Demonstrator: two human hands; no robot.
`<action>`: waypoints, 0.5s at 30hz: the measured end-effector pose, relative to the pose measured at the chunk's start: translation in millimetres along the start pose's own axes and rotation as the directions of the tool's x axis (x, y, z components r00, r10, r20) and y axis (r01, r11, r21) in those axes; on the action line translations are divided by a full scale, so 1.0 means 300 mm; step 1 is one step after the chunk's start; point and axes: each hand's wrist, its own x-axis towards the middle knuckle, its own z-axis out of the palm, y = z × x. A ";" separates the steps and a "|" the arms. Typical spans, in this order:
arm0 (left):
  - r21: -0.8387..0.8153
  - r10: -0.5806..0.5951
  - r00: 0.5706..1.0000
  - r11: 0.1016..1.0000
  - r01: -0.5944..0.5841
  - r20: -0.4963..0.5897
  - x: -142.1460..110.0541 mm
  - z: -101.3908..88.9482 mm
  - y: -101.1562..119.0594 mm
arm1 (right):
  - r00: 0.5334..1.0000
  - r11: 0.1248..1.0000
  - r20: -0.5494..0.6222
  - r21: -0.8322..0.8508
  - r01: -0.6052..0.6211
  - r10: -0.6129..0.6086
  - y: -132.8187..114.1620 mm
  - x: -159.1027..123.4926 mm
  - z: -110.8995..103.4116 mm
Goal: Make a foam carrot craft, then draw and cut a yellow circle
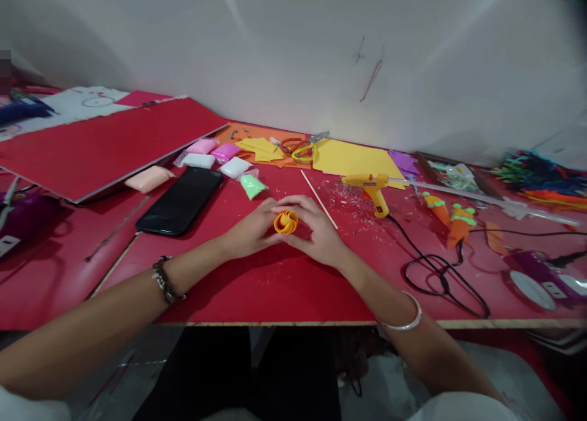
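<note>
A rolled yellow-orange paper flower (286, 222), its spiral end facing me, sits between my two hands above the red table. My left hand (254, 230) is closed on its left side, the fingertips partly hidden behind it. From the right, my right hand (316, 228) curls around the same flower, thumb below and fingers above. A thin wooden stick (320, 199) lies just beyond my right hand. Near my left hand are a bag of green clay (252, 185) and a black phone (181, 201).
A yellow glue gun (373, 192) with its looped black cord (444, 280) lies to the right, near orange carrot-shaped pieces (460, 225). Scissors (305, 149), yellow paper (353, 163) and clay packets (199, 160) are at the back. A red board (119, 143) slopes at left.
</note>
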 end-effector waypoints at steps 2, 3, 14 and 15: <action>0.001 -0.043 0.999 0.999 0.043 0.001 0.003 0.000 0.000 | 1.000 1.000 -0.008 -0.009 -0.002 0.002 0.000 0.000 0.000; -0.022 -0.060 0.998 0.998 0.060 0.005 0.004 0.000 0.002 | 1.000 1.000 -0.010 -0.014 -0.002 0.002 -0.001 0.000 0.000; -0.122 -0.076 0.997 0.990 0.074 -0.008 0.005 -0.005 0.015 | 1.000 0.999 0.010 -0.030 0.022 -0.021 0.008 -0.001 0.008; -0.110 -0.066 0.998 0.992 0.065 -0.006 0.004 -0.005 0.014 | 1.000 1.000 -0.003 -0.014 0.011 -0.011 0.008 -0.001 0.008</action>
